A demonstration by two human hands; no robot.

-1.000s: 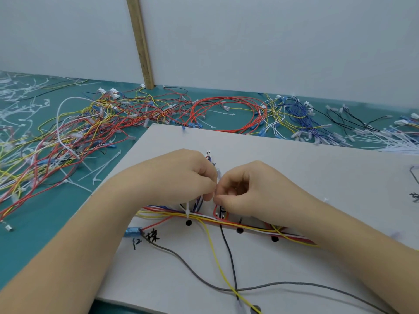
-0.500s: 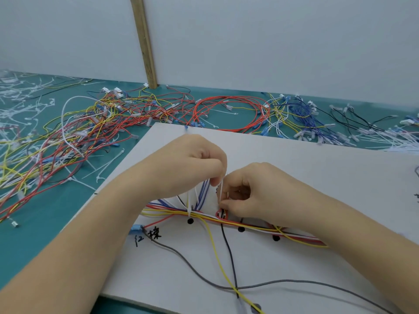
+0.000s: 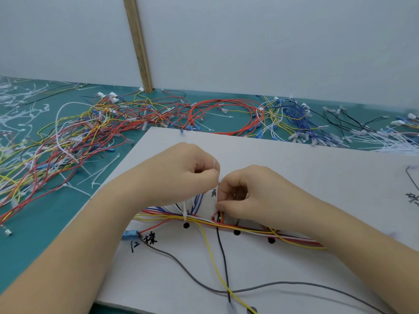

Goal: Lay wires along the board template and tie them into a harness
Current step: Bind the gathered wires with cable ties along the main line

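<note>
Head camera, looking down at the board template (image 3: 294,168) on the green worktop (image 3: 56,223): your left hand (image 3: 181,173) has its fingers curled round the white tail of a cable tie (image 3: 218,177), drawing it up, while your right hand (image 3: 247,196) pinches low at the wire bundle (image 3: 249,230), apparently at the tie's head. Laid wires run red, yellow and white along the row of black pegs (image 3: 237,232), and a first tie (image 3: 185,211) stands already cinched just to the left. To do this one well, pull the tail straight along its length, keep the right fingers pressing the head down against the bundle so no wire slips out of the loop, and stop once the wires sit snug without kinking. Your knuckles hide the loop and the tie's head, so whether every wire is caught inside cannot be told. Spare wires (image 3: 90,132) lie heaped well apart on the worktop, and the handwritten marks on the board are too small to read
</note>
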